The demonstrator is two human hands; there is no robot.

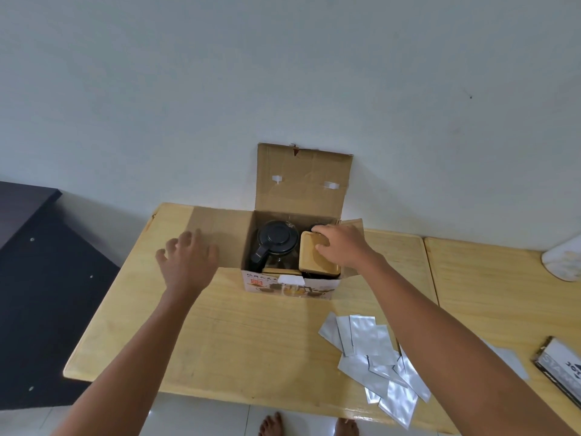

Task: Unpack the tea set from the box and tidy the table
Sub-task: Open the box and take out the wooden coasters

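An open cardboard box [290,286] stands at the far side of the wooden table [251,335], its back flap up against the wall. Inside on the left sits a glass teapot with a black lid [276,240]. On the right lies a pale wooden tray [314,256]. My right hand [339,243] reaches into the box and its fingers curl over the tray's far edge. My left hand [188,262] rests with fingers spread on the box's left flap [220,221], which lies flat on the table.
Several silver foil sachets [377,357] lie scattered at the table's near right. A second wooden table [487,294] adjoins on the right, carrying a white object [566,259] and a printed pack [562,366]. A dark panel [37,294] lies on the left. My bare feet [273,424] show below.
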